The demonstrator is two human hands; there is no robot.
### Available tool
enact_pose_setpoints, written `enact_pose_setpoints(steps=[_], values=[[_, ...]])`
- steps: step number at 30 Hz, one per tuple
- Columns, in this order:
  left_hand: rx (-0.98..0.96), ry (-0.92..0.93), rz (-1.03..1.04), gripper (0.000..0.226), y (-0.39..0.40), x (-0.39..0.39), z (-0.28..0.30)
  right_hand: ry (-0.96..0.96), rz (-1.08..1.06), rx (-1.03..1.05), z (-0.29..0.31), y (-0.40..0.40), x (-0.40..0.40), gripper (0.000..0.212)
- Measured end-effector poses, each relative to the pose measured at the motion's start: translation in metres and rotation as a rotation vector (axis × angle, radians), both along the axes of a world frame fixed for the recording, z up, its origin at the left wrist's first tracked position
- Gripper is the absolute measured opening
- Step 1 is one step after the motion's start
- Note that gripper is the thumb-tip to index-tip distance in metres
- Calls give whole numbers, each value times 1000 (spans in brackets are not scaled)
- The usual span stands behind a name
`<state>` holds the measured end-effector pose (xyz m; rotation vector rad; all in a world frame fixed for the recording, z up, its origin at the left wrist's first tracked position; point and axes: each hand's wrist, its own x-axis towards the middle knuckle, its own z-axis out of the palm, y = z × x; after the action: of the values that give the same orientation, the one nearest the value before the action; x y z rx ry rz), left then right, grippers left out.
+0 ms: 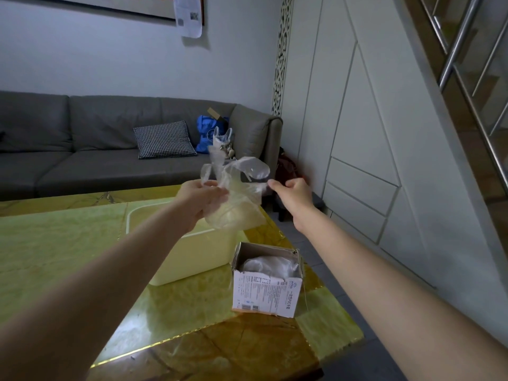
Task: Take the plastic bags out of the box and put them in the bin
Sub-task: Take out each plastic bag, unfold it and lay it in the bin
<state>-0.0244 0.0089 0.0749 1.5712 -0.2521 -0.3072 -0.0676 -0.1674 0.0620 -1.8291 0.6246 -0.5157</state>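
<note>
Above the cream bin [192, 259] on the green table [60, 243], the left hand [198, 200] was gripping a crumpled clear plastic bag [236, 199]. Right hand [295, 195] pinched the bag's other edge, fingers curled. More bags [268, 266] sat in the open cardboard box [265, 295] just right of the bin.

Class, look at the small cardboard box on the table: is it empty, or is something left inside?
Not empty. The small white printed cardboard box stands upright with its top open, and crumpled clear plastic shows inside.
</note>
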Motion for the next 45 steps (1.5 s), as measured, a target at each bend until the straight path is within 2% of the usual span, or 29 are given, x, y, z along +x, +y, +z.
enact_pose_setpoints(steps=[2,3,4,6,7,8,10,12,17,18,20,22,24,26,27,29,31,32,34,37,41,45], values=[[-69,50,18,7,2,4,-1,117,79,212,-2,3,0,80],[-85,74,10,10,1,4,-2,169,191,283,-2,7,-2,82],[-96,93,-1,14,0,4,-4,184,299,318,-3,12,-3,75],[-118,101,13,20,-4,2,-9,84,404,349,-5,25,-3,42],[-139,105,48,21,-6,2,-11,22,373,351,-5,32,-1,23],[-171,119,100,21,-6,3,-12,-40,301,348,-4,36,0,15],[-245,157,221,14,-2,9,-12,-120,159,309,-4,31,4,25],[-289,168,318,7,8,17,-10,-162,123,311,0,21,3,28],[-243,140,561,16,45,37,-16,-189,152,311,6,-10,-2,16],[-158,64,592,23,49,39,-16,-176,182,278,9,-12,-3,16],[82,-237,541,47,50,37,-10,-104,298,116,13,-9,-1,19],[330,-608,332,67,38,24,1,-26,421,-125,19,3,2,20],[721,-904,51,90,19,13,7,38,549,-388,28,20,5,18],[1041,-1075,-126,94,2,9,7,97,637,-625,35,33,7,17],[1077,-1055,-145,83,-2,11,6,106,648,-695,37,36,7,17],[935,-909,-178,47,-3,16,4,76,637,-700,37,36,7,24],[736,-721,-251,16,4,16,2,71,613,-562,31,32,6,30],[651,-659,-271,8,8,15,2,72,580,-497,27,29,6,32],[583,-575,-265,11,13,14,1,30,477,-386,19,25,6,26],[669,-493,-264,11,20,17,-5,-117,286,-286,14,17,8,11],[881,-435,-187,15,49,27,-18,-185,125,-401,20,-2,13,19],[839,-391,175,30,63,40,-22,-193,13,-580,26,-3,15,16]])
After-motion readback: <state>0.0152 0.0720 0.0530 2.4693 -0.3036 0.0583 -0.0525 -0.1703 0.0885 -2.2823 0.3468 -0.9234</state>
